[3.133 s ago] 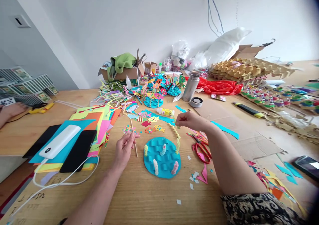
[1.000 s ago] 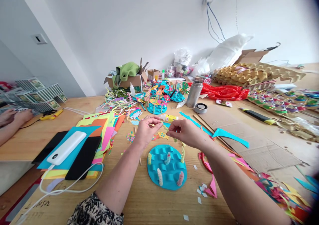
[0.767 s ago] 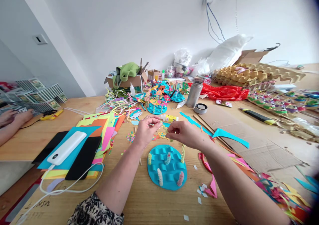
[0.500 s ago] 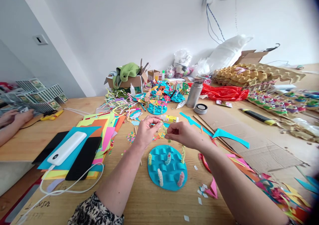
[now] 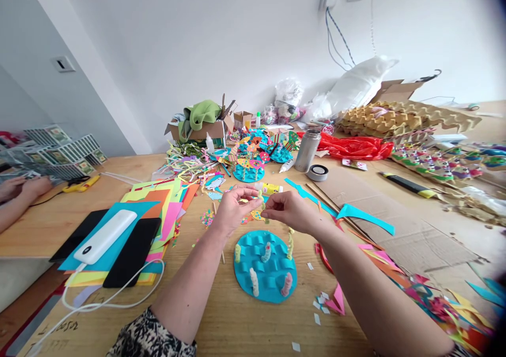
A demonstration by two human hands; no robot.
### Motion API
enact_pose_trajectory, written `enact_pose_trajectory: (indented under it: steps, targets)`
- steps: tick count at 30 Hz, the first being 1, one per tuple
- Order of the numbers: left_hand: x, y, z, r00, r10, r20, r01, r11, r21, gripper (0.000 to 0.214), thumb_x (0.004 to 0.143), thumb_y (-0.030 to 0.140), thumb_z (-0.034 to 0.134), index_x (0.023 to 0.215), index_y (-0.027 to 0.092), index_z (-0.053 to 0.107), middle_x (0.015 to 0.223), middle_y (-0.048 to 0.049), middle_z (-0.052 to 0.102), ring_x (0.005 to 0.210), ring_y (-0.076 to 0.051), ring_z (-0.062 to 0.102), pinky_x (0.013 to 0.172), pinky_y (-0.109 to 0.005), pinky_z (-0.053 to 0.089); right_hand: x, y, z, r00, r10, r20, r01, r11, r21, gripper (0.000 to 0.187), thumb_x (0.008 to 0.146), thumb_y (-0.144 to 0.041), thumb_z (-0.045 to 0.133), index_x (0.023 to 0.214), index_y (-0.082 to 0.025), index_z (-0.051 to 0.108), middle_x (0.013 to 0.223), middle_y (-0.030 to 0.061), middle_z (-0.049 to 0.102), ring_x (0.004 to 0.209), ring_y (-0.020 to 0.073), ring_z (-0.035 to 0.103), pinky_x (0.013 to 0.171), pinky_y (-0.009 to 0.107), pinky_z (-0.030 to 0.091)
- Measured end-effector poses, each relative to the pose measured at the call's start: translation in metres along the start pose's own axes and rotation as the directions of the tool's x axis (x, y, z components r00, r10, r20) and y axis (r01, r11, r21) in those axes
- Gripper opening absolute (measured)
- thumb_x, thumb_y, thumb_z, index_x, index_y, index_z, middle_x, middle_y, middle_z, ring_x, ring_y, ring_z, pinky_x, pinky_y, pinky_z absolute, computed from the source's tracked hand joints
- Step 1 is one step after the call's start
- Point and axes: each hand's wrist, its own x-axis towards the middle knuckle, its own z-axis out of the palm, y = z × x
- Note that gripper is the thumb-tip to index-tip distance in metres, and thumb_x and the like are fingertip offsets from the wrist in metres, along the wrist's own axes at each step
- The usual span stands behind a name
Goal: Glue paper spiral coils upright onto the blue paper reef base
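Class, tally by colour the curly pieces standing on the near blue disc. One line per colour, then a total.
Yellow pieces: 2
White piece: 1
Pink piece: 1
Pale blue piece: 1
Total: 5

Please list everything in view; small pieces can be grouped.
Woven disc: 1, blue, centre
Twisted stems: 5, pale mixed colours, on disc
Paper stack: 1, multicoloured, left
Power bank: 1, white, on stack
Phone: 1, black, on stack
Yellow-labelled glue bottle: 1, white, beyond disc
Flask: 1, silver, back centre
Tape roll: 1, grey, before flask
Cutter: 1, black and yellow, right
Red bag: 1, red, back right
Egg trays: several, tan, back right
Cloth-filled box: 1, brown, back
Paper fish: several, mixed, beyond disc
Paper scraps: many, mixed, widespread
Twisted strip: 1, pale yellow, beyond disc
Co-worker's hands: 2, bare, far left
Left hand: 1, bare, on strip
Right hand: 1, bare, on strip
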Motion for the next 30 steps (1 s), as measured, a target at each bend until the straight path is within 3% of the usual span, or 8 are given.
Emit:
enact_pose_trajectory:
  steps: [7,14,20,26,30]
  targets:
    - [0.000,0.001,0.002,1.000,0.015,0.005,-0.016,0.997,0.071,0.017,0.064,0.029,0.074,0.069,0.013,0.069,0.100,-0.0090,0.062,0.085,-0.017,0.059,0.066,-0.025,0.050,0.003,0.011,0.004,0.999,-0.038,0.005,0.037,0.999,0.026,0.027,0.070,-0.040,0.065,0.062,-0.016,0.057,0.055,-0.0023,0.053,0.051,0.0090,0.041,0.047,0.023,0.029]
    - [-0.001,0.003,0.002,1.000,-0.017,0.018,0.017,0.999,0.029,0.011,0.064,0.023,0.073,0.068,0.013,0.069,0.100,-0.0094,0.062,0.092,-0.019,0.059,0.065,-0.024,0.049,0.003,0.011,0.005,0.994,-0.023,0.104,0.026,0.999,-0.031,0.028,0.070,-0.041,0.066,0.062,-0.016,0.054,0.053,-0.0051,0.042,0.050,0.0075,0.032,0.045,0.022,0.024]
    - [-0.001,0.003,0.003,0.992,-0.122,0.021,0.123,0.989,-0.085,0.013,0.059,0.022,0.074,0.066,0.012,0.068,0.097,-0.0077,0.062,0.072,-0.011,0.056,0.054,-0.020,0.044,0.003,0.007,0.005,0.990,-0.004,0.141,0.009,0.999,-0.040,0.024,0.073,-0.035,0.060,0.061,-0.014,0.058,0.054,-0.0031,0.048,0.050,0.0076,0.035,0.047,0.022,0.027]
    - [-0.002,0.002,0.004,0.990,-0.138,0.016,0.139,0.985,-0.103,0.014,0.059,0.022,0.074,0.066,0.012,0.068,0.097,-0.0072,0.063,0.068,-0.009,0.055,0.055,-0.020,0.044,0.004,0.008,0.006,0.985,-0.037,0.166,0.040,0.999,-0.017,0.029,0.072,-0.037,0.059,0.055,-0.016,0.050,0.051,-0.0053,0.040,0.049,0.0068,0.031,0.046,0.022,0.025]
    - [-0.002,0.003,0.002,0.990,-0.135,0.037,0.138,0.986,-0.092,0.021,0.063,0.026,0.073,0.080,0.014,0.071,0.094,-0.0067,0.065,0.072,-0.011,0.055,0.057,-0.021,0.045,0.005,0.013,0.002,0.996,-0.042,0.084,0.042,0.999,0.006,0.030,0.073,-0.040,0.060,0.057,-0.016,0.051,0.051,-0.0053,0.041,0.050,0.0071,0.032,0.046,0.022,0.025]
